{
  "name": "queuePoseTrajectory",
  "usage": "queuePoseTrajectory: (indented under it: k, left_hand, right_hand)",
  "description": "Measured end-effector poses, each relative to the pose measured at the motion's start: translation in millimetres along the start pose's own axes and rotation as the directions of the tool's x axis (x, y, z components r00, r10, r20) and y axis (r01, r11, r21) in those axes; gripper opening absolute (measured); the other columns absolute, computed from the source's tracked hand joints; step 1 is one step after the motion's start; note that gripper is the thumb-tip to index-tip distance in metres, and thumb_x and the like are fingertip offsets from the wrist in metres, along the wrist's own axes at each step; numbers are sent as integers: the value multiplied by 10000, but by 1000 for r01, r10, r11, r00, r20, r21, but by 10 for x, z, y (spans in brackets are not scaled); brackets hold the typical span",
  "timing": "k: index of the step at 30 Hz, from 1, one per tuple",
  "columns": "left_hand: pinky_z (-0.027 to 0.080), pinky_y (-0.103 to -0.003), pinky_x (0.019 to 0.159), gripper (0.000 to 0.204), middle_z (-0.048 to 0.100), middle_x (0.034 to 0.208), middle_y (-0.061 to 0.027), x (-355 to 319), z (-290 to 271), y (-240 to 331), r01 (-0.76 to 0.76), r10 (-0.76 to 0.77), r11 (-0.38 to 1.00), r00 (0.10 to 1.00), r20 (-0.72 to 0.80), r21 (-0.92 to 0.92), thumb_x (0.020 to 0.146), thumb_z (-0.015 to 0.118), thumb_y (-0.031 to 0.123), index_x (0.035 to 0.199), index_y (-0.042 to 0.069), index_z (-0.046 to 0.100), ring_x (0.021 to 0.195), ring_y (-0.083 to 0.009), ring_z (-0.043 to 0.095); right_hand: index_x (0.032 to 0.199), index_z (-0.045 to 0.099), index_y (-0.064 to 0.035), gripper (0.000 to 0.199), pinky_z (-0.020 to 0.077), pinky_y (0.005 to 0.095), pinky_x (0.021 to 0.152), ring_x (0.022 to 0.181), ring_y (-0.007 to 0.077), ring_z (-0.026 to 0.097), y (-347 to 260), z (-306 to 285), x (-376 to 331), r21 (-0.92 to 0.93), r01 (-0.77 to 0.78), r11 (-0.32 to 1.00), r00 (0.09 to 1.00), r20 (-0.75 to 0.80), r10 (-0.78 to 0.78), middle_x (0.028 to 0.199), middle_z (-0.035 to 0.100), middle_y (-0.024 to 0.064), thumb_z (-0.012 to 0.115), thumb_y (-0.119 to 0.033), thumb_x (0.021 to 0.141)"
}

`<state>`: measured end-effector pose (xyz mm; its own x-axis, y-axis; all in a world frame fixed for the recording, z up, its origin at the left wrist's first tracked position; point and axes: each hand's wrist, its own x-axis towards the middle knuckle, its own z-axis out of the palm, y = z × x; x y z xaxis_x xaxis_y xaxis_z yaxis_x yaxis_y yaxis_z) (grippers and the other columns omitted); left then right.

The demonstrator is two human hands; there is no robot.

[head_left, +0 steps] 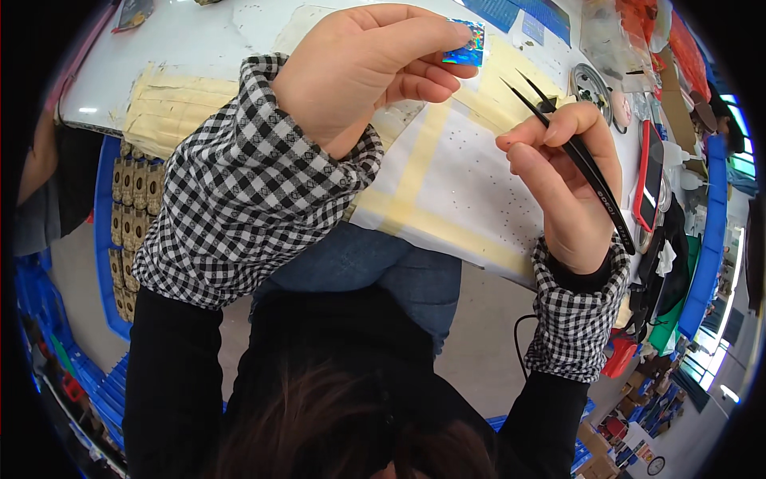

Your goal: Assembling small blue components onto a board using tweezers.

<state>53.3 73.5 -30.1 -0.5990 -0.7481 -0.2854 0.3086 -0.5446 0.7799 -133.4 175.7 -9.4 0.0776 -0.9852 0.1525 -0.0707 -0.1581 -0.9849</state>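
Between thumb and fingers, my left hand (371, 68) pinches a small shiny blue holographic square (465, 54) above the table. My right hand (570, 180) is closed around black pointed tweezers (586, 164), whose tips are apart and point up and left, not touching the square. Below both hands lies a white paper sheet (447, 180) edged with yellowish tape. Many tiny dark specks are scattered on it, mostly toward its right part; they are too small to name.
Yellowish tape covers part of the white table (199, 52) at left. A blue crate (104, 215) of patterned gold-brown pieces stands below the table's left edge. To the right lie a red-edged phone-like device (650, 176), a cable coil (590, 84) and plastic bags (614, 40).
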Motion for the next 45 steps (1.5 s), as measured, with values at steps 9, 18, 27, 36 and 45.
queuePoseTrajectory:
  k: [9,18,27,36,45]
  left_hand:
    - [486,-192,609,179,638,788,-56,15,12,7,10,-9,1000,999,-42,14,878,598,177,902,2,624,643,-88,585]
    - [481,-191,620,191,636,790,-52,33,-19,-35,-48,47,999,999,15,18,871,610,192,899,3,622,643,-82,578]
    - [484,-188,635,186,632,818,-50,45,-30,-38,-90,90,996,994,69,-2,863,614,187,895,3,618,690,-82,581]
    - [490,-182,630,190,623,816,-54,51,-58,-44,-122,122,993,989,79,-9,861,615,183,893,-4,611,690,-86,581]
    - [482,-180,622,192,632,814,-50,-5,-11,-13,-85,85,996,996,-7,8,862,620,191,892,2,627,688,-80,580]
  right_hand:
    - [907,456,-25,198,457,252,761,837,131,603,16,24,14,-120,-26,992,1000,9,27,868,630,94,611,32,798]
    - [892,486,-14,157,452,239,748,854,135,614,60,71,32,-230,23,973,999,49,-12,845,610,69,603,28,797]
    - [857,524,-15,128,446,218,730,789,90,571,98,84,30,-368,109,923,989,131,-65,832,610,39,615,41,787]
    - [843,532,-16,132,453,206,715,757,78,562,82,122,28,-467,95,879,992,120,-43,808,595,17,630,51,783]
    - [894,485,-8,115,457,219,757,831,108,606,65,90,20,-281,57,958,998,14,-55,893,651,109,566,39,829]
